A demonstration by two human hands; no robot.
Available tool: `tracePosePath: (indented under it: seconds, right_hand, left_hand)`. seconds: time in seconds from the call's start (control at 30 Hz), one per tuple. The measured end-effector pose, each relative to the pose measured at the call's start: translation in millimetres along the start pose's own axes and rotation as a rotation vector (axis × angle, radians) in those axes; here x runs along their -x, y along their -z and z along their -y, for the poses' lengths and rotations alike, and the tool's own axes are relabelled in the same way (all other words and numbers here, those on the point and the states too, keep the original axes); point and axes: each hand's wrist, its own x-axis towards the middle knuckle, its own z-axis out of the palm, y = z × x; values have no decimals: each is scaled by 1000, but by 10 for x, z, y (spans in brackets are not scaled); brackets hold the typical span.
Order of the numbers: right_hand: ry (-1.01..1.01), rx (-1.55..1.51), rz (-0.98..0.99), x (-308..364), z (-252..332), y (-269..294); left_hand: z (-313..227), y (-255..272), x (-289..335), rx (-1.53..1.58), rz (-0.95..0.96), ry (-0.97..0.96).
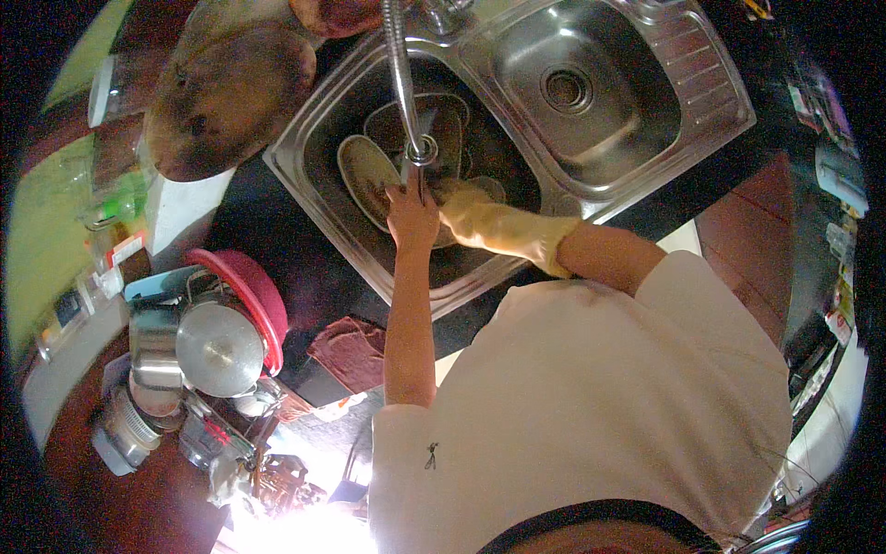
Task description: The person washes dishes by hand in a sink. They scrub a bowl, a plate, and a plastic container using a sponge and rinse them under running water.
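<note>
My bare left hand (413, 218) is closed just below the mouth of the flexible metal faucet (399, 83), over the left sink basin (323, 189). A narrow, dark-edged thing shows at its fingertips, too small to name. Beside it on the right is my right hand (472, 220) in a long yellow rubber glove, its fingers curled close to the left hand; what they hold, if anything, is hidden. An oval dish (365, 171) leans in the basin, left of my hands. Behind them lies a larger tray-like dish (438, 120), partly covered by the faucet.
The right sink basin (637, 111) has a round drain (566, 89) and a ridged drainboard beside it. At left stand a pink basin (254, 300), a metal pot (220, 346) and several other dishes. A dark red cloth (349, 355) lies on the counter near my left forearm.
</note>
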Motion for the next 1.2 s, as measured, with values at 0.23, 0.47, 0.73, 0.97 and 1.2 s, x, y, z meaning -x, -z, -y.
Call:
tracePosePath:
  seconds: [0.23,0.47,0.73,0.97,1.2]
  right_hand:
    - [-144,-293,-299,-239,-422,-33]
    - [-69,-279,-354,-516,-627,-751]
    - [-220,-149,-126,-239,-239,-296]
    - [-46,312,-307,-58,-365,190]
    - [-154,-115,76,208,254,28]
  left_hand:
    - [-500,511,-144,39,-64,21]
    - [-498,511,-135,108,44,-6]
    - [-328,433,-216,27,-40,-54]
    - [-288,270,-240,214,-16,-101]
    - [182,-358,-113,441,61,-17]
